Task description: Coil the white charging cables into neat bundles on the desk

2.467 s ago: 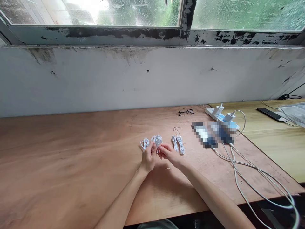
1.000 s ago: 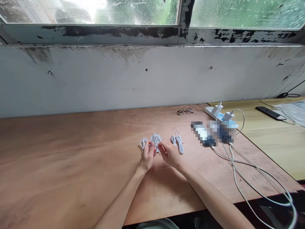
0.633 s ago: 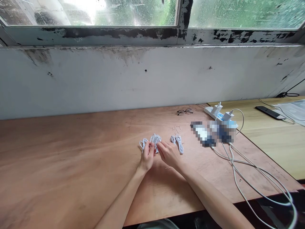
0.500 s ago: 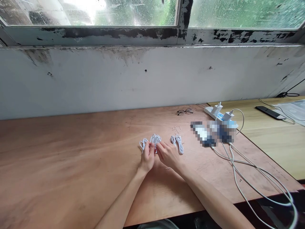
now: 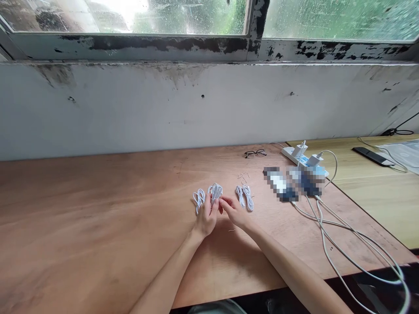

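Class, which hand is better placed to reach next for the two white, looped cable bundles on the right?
Probably the right hand: it is nearer the white, looped cable bundles, while the left hand, farther off, grips another white, looped bundle.

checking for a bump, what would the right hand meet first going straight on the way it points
Probably the white cable coil in the left hand; the right hand may be touching it, depth is unclear.
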`<state>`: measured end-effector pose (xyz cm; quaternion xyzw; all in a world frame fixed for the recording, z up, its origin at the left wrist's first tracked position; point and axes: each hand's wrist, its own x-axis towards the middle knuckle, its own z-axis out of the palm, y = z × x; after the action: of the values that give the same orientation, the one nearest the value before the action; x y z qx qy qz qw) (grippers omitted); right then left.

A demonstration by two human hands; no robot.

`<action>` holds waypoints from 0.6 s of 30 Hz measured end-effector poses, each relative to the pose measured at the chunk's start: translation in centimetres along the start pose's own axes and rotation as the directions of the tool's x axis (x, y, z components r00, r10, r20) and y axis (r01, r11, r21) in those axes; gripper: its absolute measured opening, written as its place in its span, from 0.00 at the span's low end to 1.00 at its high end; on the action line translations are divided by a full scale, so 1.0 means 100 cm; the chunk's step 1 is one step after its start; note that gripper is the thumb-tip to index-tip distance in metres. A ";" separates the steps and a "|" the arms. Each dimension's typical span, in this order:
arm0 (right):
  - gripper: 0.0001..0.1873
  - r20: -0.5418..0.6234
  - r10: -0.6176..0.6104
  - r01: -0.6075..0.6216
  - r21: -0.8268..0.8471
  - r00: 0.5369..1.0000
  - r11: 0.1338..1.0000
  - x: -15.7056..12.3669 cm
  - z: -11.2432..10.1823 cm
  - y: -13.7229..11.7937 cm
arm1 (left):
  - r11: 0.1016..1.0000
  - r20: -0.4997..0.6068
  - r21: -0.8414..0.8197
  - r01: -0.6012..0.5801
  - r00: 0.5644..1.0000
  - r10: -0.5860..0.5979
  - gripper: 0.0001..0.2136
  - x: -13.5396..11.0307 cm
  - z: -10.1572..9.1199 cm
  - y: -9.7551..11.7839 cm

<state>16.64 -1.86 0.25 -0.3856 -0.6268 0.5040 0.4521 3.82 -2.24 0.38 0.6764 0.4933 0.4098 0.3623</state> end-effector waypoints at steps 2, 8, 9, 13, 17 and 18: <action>0.17 0.025 0.014 -0.014 0.010 1.000 1.000 0.001 -0.002 0.003 | 0.996 0.062 0.076 -0.046 0.997 0.041 0.09 0.000 -0.003 0.003; 0.14 -0.013 -0.075 0.069 -0.236 0.997 0.969 0.001 -0.004 0.004 | 0.981 0.096 0.183 -0.069 0.994 0.052 0.07 0.003 -0.006 -0.002; 0.14 -0.019 -0.095 0.086 -0.278 0.995 0.957 0.000 -0.004 0.003 | 0.978 0.084 0.197 -0.062 0.995 0.046 0.07 0.003 -0.005 -0.003; 0.13 -0.025 -0.172 0.136 -0.505 0.985 0.852 -0.002 -0.005 0.003 | 0.983 0.075 0.181 -0.024 0.997 0.011 0.09 0.002 -0.002 -0.002; 0.11 0.017 -0.254 0.181 -0.746 0.967 0.641 -0.004 -0.006 0.007 | 0.983 0.075 0.181 -0.011 0.997 -0.003 0.10 0.002 -0.002 0.000; 0.11 0.030 -0.265 0.187 -0.786 0.964 0.590 -0.004 -0.006 0.009 | 0.982 0.070 0.188 -0.008 0.998 -0.005 0.11 0.002 -0.002 0.000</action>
<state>17.31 -1.87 -0.61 -0.4831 -0.8058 0.1016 0.3271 3.67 -2.06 0.55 0.7218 0.5163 0.3377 0.3136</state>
